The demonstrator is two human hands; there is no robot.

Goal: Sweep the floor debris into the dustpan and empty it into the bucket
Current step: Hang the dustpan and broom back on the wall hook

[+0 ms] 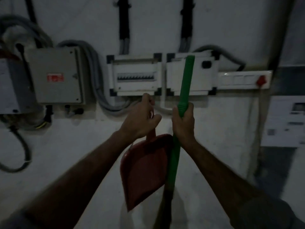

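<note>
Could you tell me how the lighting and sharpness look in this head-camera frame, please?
Head view: very dim, the lower corners nearly black; the white breaker panel is the brightest area; soft blur throughout, so labels are unreadable; wide-angle bending at the edges; the left hand on the red dustpan and the right hand on the green broom handle remain discernible.
</note>
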